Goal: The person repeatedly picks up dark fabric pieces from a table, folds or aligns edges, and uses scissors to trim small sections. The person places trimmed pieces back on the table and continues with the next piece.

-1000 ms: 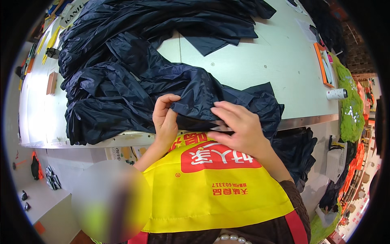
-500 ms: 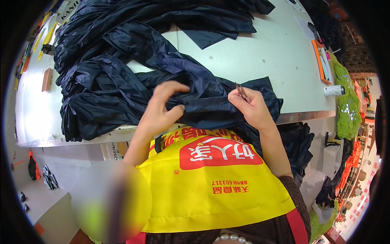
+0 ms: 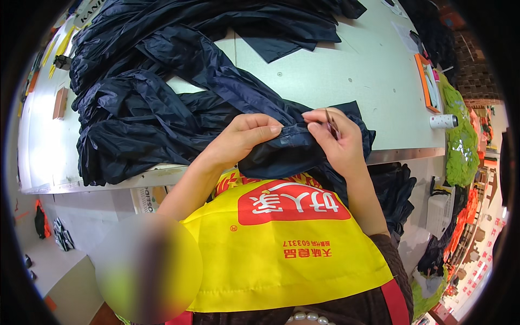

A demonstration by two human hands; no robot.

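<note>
A dark navy garment (image 3: 287, 154) of thin, shiny fabric lies bunched at the table's near edge. My left hand (image 3: 244, 138) is closed on its seam, thumb and forefinger pinching the cloth. Just to the right, my right hand (image 3: 341, 143) has thumb and forefinger together at the same seam. Small thread snips (image 3: 332, 125) are tucked in that right hand, blades pointing up and away from me. Between the two hands the seam stretches in a short, nearly level line. Whether the right fingertips grip the cloth or only touch it, I cannot tell.
A large heap of navy fabric (image 3: 124, 124) covers the left and far side of the pale table (image 3: 319, 81). At the right edge are an orange tray (image 3: 428, 84) and a patterned cylinder (image 3: 443, 121). A yellow apron (image 3: 281, 271) covers my lap.
My left hand has moved right and closed from a loose curl into a pinch on the seam. My right hand still holds the snips; the cloth between the hands has been lifted and gathered.
</note>
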